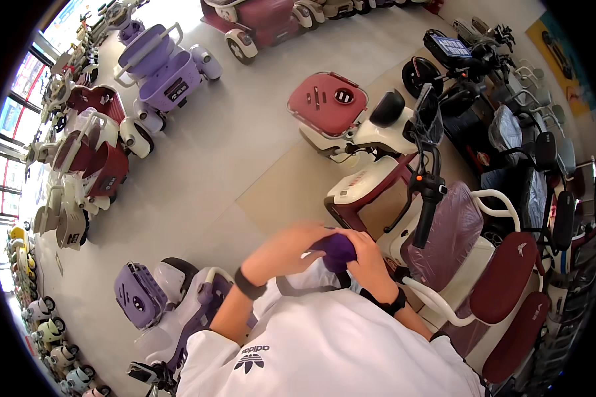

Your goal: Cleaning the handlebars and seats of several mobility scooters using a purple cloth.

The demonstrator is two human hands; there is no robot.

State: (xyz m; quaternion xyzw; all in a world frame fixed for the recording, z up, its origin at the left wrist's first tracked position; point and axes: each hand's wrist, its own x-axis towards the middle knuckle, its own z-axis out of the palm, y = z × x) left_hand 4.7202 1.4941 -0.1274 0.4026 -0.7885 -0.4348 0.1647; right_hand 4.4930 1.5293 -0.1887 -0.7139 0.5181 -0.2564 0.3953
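Note:
In front of my white shirt, my right hand point(371, 263) is closed on a bunched dark purple cloth point(338, 253). My left hand point(291, 250) reaches across from the left, its fingertips at the cloth's upper left edge. Motion smears the left hand, so its grip does not show clearly. Both wrists wear dark bands. Just beyond my hands stands a cream and dark red electric scooter point(367, 180). Its black handlebar grip point(428, 221) points toward me, to the right of my right hand.
A plastic-wrapped maroon seat point(449, 218) with white armrests is close on my right. A purple and white scooter point(142, 294) stands on my left. More scooters, including a lilac one point(169, 79), line the left side. Black vehicles point(503, 152) crowd the far right.

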